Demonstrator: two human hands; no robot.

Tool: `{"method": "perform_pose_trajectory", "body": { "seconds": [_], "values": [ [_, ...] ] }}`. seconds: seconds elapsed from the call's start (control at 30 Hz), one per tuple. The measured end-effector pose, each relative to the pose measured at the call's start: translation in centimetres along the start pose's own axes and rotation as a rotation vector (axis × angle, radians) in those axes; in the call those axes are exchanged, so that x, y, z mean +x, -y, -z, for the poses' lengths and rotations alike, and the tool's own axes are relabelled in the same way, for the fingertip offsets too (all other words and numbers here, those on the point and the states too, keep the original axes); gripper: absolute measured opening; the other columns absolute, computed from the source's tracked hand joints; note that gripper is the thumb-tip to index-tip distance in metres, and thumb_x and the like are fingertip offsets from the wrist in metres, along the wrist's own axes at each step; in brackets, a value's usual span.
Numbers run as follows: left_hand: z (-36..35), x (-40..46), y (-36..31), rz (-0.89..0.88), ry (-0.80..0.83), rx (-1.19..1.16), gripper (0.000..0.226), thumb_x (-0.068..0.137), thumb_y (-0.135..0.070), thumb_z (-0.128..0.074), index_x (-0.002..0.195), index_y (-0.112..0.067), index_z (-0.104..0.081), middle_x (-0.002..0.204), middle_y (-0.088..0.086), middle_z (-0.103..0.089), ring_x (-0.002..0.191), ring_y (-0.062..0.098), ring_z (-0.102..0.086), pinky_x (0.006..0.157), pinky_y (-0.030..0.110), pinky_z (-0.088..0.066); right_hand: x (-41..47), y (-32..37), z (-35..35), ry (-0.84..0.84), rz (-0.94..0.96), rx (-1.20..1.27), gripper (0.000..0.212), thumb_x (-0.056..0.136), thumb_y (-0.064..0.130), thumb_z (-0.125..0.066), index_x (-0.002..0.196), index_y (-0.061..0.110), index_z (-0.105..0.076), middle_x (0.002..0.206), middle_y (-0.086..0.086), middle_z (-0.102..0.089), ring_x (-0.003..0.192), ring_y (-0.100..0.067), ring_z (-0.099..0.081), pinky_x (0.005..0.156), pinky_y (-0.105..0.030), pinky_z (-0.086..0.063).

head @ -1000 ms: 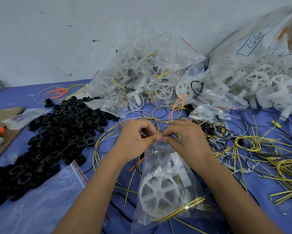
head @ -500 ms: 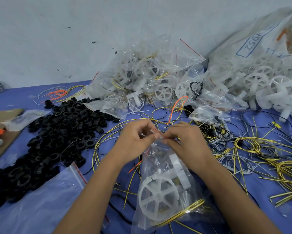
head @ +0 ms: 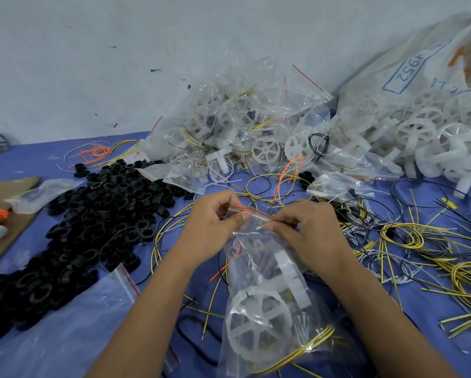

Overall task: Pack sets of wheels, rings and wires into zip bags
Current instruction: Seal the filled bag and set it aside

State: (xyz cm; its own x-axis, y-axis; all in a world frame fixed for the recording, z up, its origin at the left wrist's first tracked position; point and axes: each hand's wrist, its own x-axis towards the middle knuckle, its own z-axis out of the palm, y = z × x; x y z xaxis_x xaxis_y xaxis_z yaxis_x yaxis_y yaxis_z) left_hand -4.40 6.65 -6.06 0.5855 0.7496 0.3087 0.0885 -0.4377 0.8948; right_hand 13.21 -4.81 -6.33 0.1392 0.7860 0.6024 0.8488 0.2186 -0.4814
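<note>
Sealing a filled bag (head: 267, 290) at its red zip strip (head: 252, 211).

Left hand (head: 212, 227) and right hand (head: 308, 233) both pinching the strip at the bag's mouth, fingers curled tight on it, above the blue worktop (head: 65, 336). Inside: a white wheel (head: 256, 326), a second white wheel part (head: 289, 276) above it, yellow wire (head: 310, 342) near the bottom; no ring clearly seen. Likely risks: strip misaligned and only half closed, so parts spill later; wire tip caught in the seal; trapped air popping it open. Also possible: loose wires (head: 420, 241) and black rings (head: 100, 214) lying close, easily snagged or swept off when the bag is lifted away.
</note>
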Motion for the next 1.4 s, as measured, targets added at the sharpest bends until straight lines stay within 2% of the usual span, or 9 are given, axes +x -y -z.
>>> {"method": "perform_pose_trajectory", "body": {
  "seconds": [0.17,0.4,0.63,0.77,0.93,1.13,1.2,1.27,1.4],
  "values": [
    [1.3,0.0,0.1,0.012,-0.063,-0.105,0.017,0.093,0.004,-0.068,0.083,0.012,-0.056,0.065,0.005,-0.069,0.059,0.014,-0.065,0.062,0.025,-0.053,0.0,-0.8,0.9,-0.093,-0.119,-0.031,0.060,0.081,0.042,-0.083,0.051,0.016,-0.037,0.051,-0.004,-0.027,0.056,-0.013,-0.020,0.050,-0.038,-0.029],
    [1.6,-0.3,0.0,0.066,-0.091,-0.174,0.017,0.096,0.002,-0.064,0.087,0.012,-0.053,0.066,0.004,-0.069,0.059,0.017,-0.069,0.060,0.031,-0.060,-0.3,-0.3,1.6,-0.085,-0.157,0.250,0.043,0.086,0.035,-0.076,0.055,0.008,-0.060,0.047,0.000,-0.040,0.048,-0.006,-0.029,0.049,-0.023,-0.027],
    [1.7,-0.5,-0.2,0.079,-0.109,-0.204,0.014,0.097,0.001,-0.063,0.086,0.005,-0.057,0.064,0.008,-0.070,0.059,0.017,-0.070,0.056,0.024,-0.055,-0.4,-0.5,1.9,-0.149,-0.158,0.223,0.047,0.092,0.032,-0.070,0.062,-0.003,-0.063,0.052,-0.017,-0.045,0.048,-0.024,-0.036,0.048,-0.036,-0.033],
    [1.8,-0.5,-0.3,0.090,-0.117,-0.220,0.015,0.098,0.000,-0.062,0.086,0.006,-0.056,0.064,0.010,-0.069,0.060,0.017,-0.070,0.056,0.026,-0.056,-0.5,-0.6,2.0,-0.171,-0.193,0.267,0.043,0.090,0.040,-0.063,0.073,0.002,-0.073,0.055,-0.011,-0.056,0.046,-0.017,-0.044,0.047,-0.030,-0.036],
    [1.8,-0.6,-0.4,0.087,-0.120,-0.233,0.018,0.099,-0.002,-0.061,0.089,0.011,-0.053,0.064,0.011,-0.070,0.063,0.019,-0.073,0.056,0.028,-0.058,-0.4,-0.6,1.8,-0.180,-0.216,0.304,0.035,0.091,0.037,-0.067,0.075,0.006,-0.076,0.062,-0.020,-0.062,0.059,-0.037,-0.056,0.052,-0.043,-0.044],
    [1.6,-0.5,-0.4,0.090,-0.155,-0.256,0.016,0.100,-0.004,-0.060,0.085,0.001,-0.057,0.063,0.007,-0.069,0.058,0.017,-0.071,0.053,0.020,-0.053,-0.5,-0.1,1.8,-0.202,-0.219,0.266,0.033,0.093,0.033,-0.067,0.074,0.008,-0.076,0.053,-0.008,-0.057,0.043,-0.003,-0.042,0.047,-0.013,-0.029],
    [1.4,-0.5,-0.4,0.074,-0.187,-0.269,0.017,0.101,-0.005,-0.059,0.084,-0.003,-0.058,0.062,0.007,-0.069,0.056,0.018,-0.069,0.054,0.021,-0.052,-0.3,-0.1,1.9,-0.170,-0.284,0.301,0.037,0.095,0.032,-0.067,0.070,0.006,-0.074,0.050,0.002,-0.054,0.042,-0.002,-0.040,0.049,-0.013,-0.029],
    [1.0,-0.4,-0.4,0.057,-0.272,-0.292,0.018,0.102,-0.005,-0.057,0.084,-0.004,-0.056,0.061,0.004,-0.068,0.052,0.017,-0.067,0.051,0.022,-0.052,-0.2,0.1,2.0,-0.062,-0.363,0.315,0.056,0.096,0.053,-0.057,0.066,0.008,-0.070,0.047,0.003,-0.047,0.043,-0.003,-0.037,0.050,-0.019,-0.030],
    [-0.6,-0.1,-0.3,0.025,-0.474,-0.361,0.014,0.103,0.000,-0.052,0.089,0.000,-0.051,0.059,0.001,-0.061,0.045,0.017,-0.060,0.047,0.028,-0.051,-0.3,1.3,2.0,0.367,-0.459,0.544,0.060,0.081,0.076,-0.056,0.091,0.019,-0.076,0.059,-0.002,-0.060,0.046,-0.007,-0.049,0.047,-0.025,-0.037]
  ]
}}
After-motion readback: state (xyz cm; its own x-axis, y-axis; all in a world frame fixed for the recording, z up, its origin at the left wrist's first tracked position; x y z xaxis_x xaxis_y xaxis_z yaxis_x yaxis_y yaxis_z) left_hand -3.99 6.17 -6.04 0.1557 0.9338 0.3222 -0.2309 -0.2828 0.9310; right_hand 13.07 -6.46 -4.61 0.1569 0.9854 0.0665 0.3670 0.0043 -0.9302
